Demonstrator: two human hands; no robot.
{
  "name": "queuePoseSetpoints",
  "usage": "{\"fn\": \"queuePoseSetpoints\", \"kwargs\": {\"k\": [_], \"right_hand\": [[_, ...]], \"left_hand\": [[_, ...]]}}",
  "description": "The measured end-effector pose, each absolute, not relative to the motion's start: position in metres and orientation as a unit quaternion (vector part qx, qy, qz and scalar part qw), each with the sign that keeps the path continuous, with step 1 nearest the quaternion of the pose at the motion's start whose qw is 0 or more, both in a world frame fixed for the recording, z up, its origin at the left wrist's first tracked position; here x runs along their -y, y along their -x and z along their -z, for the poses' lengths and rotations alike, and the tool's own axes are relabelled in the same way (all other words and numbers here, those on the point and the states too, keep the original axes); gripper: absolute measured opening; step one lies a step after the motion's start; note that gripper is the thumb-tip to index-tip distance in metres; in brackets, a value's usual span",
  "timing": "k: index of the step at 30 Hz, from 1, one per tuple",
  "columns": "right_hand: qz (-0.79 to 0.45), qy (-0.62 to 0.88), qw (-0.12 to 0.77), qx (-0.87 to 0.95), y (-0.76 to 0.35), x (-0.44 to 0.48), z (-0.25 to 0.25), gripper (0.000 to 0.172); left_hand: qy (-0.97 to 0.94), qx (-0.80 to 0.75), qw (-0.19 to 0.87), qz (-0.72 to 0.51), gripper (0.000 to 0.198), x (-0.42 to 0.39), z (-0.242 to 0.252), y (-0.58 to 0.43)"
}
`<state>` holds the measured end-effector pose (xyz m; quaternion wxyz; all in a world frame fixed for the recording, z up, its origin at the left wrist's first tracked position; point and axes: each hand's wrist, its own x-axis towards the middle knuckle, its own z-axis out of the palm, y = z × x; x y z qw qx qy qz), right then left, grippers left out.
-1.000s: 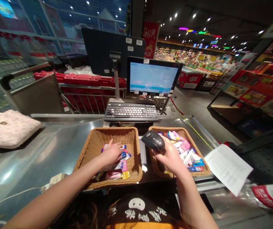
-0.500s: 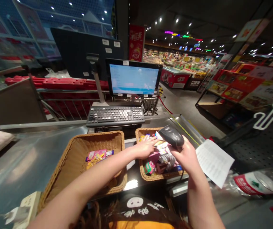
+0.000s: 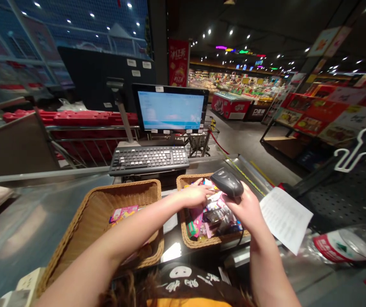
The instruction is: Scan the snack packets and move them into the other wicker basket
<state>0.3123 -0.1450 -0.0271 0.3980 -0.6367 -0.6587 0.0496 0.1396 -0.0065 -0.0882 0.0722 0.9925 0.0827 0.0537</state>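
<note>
My right hand [image 3: 248, 209] grips a black barcode scanner [image 3: 227, 183] and holds it over the right wicker basket [image 3: 183, 184], which is full of small colourful packets [image 3: 213, 215]. My left hand [image 3: 194, 195] reaches across into that basket, its fingers curled down onto the packets; whether it grips one is hidden. The left wicker basket [image 3: 106, 197] holds a few packets [image 3: 123, 212] and lies under my left forearm.
A black keyboard [image 3: 148, 158] and a lit screen [image 3: 169, 108] stand behind the baskets on the steel counter [image 3: 26, 221]. A printed sheet [image 3: 286, 217] hangs at the right. Red carts [image 3: 74, 117] line the back; a power strip [image 3: 26, 283] lies at the left.
My left hand left the left basket and crossed into the right one. The scanner hand stayed over the right basket. The view swung to the right.
</note>
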Motion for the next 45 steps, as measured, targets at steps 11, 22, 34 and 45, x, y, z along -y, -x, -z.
{"fn": "queuePoseSetpoints", "kwargs": {"k": [11,22,34,45], "right_hand": [[-0.014,0.636,0.409,0.654,-0.296,0.144,0.021,0.036],[0.078,0.539,0.439,0.714,-0.256,0.125,0.013,0.047],[-0.025,0.464,0.426,0.776,-0.187,0.116,0.005,0.047],[-0.061,0.437,0.374,0.816,-0.167,0.124,0.009,0.043]], "left_hand": [[-0.909,-0.325,0.158,-0.209,0.021,0.003,0.03,-0.054],[-0.765,-0.474,0.099,-0.424,0.028,0.011,-0.005,0.019],[-0.709,-0.538,0.076,-0.449,0.026,0.012,-0.005,0.063],[-0.681,-0.563,0.055,-0.465,0.024,0.012,-0.005,0.09]]}}
